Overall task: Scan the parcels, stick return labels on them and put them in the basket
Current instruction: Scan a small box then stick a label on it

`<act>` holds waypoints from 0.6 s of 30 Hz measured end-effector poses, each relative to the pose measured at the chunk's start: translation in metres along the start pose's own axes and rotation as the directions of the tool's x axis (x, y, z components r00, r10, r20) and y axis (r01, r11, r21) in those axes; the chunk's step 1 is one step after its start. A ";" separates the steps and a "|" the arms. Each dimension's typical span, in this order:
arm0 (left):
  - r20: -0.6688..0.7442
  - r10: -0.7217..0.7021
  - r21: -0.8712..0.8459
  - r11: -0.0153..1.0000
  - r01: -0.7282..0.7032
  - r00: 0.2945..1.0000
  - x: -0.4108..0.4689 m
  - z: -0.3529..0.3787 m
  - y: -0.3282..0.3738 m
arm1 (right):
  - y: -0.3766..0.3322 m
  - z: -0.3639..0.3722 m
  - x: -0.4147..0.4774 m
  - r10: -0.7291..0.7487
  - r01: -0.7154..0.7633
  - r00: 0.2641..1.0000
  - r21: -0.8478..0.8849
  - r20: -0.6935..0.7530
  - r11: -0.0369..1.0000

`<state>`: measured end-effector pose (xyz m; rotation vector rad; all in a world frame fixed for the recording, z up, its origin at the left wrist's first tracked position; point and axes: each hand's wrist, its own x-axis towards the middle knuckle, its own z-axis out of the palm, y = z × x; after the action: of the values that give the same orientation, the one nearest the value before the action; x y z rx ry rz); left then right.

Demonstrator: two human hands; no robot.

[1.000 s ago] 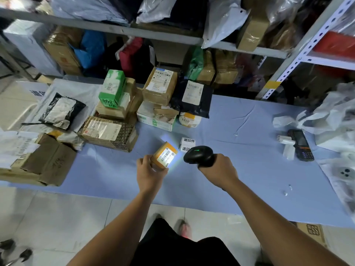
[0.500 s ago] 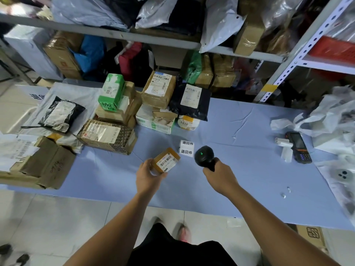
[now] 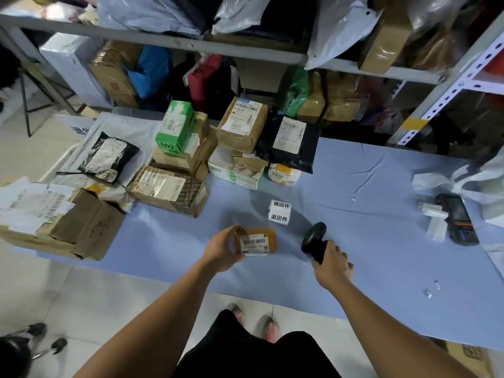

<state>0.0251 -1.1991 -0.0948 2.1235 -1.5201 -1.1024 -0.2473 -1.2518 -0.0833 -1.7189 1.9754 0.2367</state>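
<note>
While the left hand [image 3: 222,251] grasps the small yellow parcel [image 3: 256,242] low over the blue table [image 3: 368,214] | right hand [image 3: 331,264] grips the black barcode scanner [image 3: 313,238] | return labels [image 3: 280,211] lie just behind.

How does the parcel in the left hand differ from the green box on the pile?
The small parcel is brownish-yellow and gripped by the left hand. The green box is larger and sits untouched atop stacked cartons. Both carry white barcode labels.
</note>
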 end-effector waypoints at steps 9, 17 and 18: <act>-0.051 -0.119 -0.219 0.970 0.105 0.992 0.025 -0.003 0.019 | -0.030 -0.004 0.009 -0.025 0.101 0.954 0.244 -0.298 0.964; -0.210 -0.121 -0.288 0.956 0.057 0.970 0.039 -0.014 0.044 | -0.099 -0.011 0.046 -0.166 0.189 0.982 0.385 -0.092 0.904; -0.201 -0.122 -0.293 0.954 0.059 0.972 0.041 -0.015 0.045 | -0.103 -0.010 0.050 -0.109 0.132 0.991 0.418 -0.079 0.899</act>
<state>0.0121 -1.2566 -0.0732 2.0516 -1.1014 -1.0111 -0.1546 -1.3190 -0.0791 -1.5613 1.7821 -0.2701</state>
